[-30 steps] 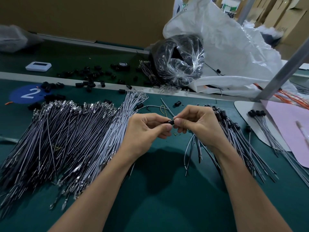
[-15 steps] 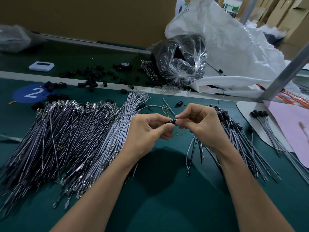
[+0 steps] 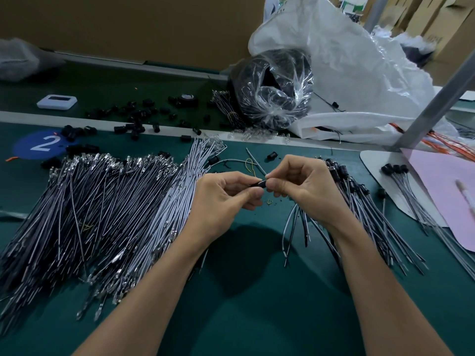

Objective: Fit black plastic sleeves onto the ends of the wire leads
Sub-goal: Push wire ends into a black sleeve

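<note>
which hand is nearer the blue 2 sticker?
Left. The left hand sits right of the blue 2 sticker, across the wire pile; the right hand lies beyond it, farther right.

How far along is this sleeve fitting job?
Done: the fan of black-capped grey wire leads on the right. In hand: the left hand pinches one black plastic sleeve; the right hand grips a few hanging leads. Left: the much larger pile of bare metal-tipped leads.

Left hand (image 3: 221,201), right hand (image 3: 303,186), forearms (image 3: 144,304) bare.
</note>
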